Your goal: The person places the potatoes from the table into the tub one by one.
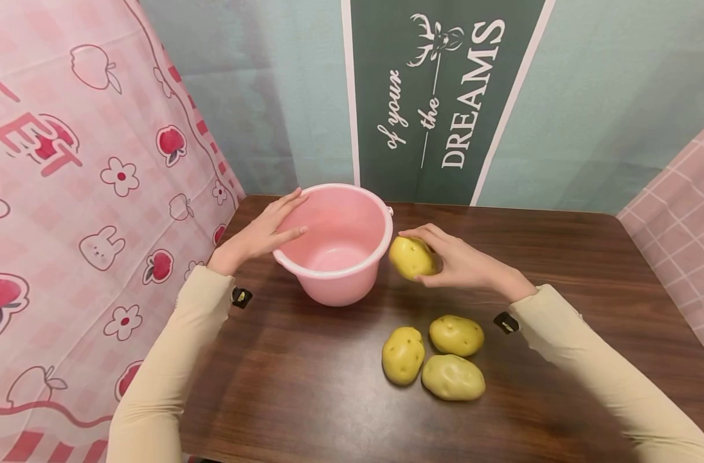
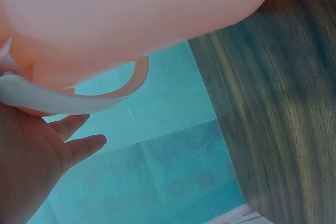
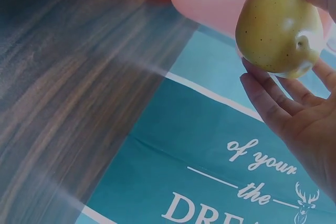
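A pink bucket (image 1: 337,289) stands upright on the table. My left hand (image 1: 267,228) rests at its left rim, fingers fairly straight, with the thumb over the bucket's mouth. In the left wrist view, some fingers (image 2: 86,148) extend outside the bucket, beside its pale handle (image 2: 100,103); the thumb is hidden there. To the right of the bucket, my right hand (image 1: 458,260) holds a yellow potato (image 1: 412,257) between thumb and fingers, above the table. Three more potatoes lie closer to me: one on the left (image 1: 403,355), one behind (image 1: 456,335) and a paler one in front (image 1: 453,377).
The brown wooden table (image 1: 305,386) carries the bucket and the loose potatoes. A pink patterned cloth (image 1: 97,212) hangs at the left. Behind the table is a teal and green cloth (image 1: 294,96) with white lettering, and a pink checked one (image 1: 681,212) hangs at the right.
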`<move>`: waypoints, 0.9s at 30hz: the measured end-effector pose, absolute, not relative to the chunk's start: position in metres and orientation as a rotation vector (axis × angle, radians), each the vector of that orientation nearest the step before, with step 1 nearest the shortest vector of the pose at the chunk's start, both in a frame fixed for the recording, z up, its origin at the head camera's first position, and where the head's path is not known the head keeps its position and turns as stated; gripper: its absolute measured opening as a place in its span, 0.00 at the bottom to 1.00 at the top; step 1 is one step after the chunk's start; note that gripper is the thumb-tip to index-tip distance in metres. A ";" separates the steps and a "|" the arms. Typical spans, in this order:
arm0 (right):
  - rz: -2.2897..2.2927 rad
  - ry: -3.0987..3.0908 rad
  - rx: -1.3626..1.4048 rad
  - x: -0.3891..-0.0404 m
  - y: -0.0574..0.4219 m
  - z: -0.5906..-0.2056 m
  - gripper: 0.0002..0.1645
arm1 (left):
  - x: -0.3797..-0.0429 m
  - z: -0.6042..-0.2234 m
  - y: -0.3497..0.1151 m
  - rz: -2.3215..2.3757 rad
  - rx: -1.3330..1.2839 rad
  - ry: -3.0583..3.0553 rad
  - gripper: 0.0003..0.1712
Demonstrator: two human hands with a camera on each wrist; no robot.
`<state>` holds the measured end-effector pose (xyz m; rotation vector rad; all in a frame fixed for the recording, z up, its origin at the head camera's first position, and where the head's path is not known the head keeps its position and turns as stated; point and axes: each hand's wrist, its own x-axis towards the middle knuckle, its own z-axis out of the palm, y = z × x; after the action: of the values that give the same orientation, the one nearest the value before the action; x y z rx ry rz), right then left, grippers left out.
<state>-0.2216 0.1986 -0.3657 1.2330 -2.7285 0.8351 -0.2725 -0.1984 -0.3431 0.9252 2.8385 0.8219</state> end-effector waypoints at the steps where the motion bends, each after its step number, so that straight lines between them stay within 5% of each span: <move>1: 0.835 -2.726 1.232 -0.222 0.199 -0.365 0.46 | -0.272 -0.343 -0.198 0.824 0.924 2.837 0.39; 27: 0.844 -2.658 1.210 -0.225 0.204 -0.347 0.48 | -0.272 -0.344 -0.199 0.832 0.916 2.836 0.39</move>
<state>-0.2254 0.2043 -0.3470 1.2102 -2.6577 0.8441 -0.2725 -0.1987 -0.3443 0.9161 2.8356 0.8319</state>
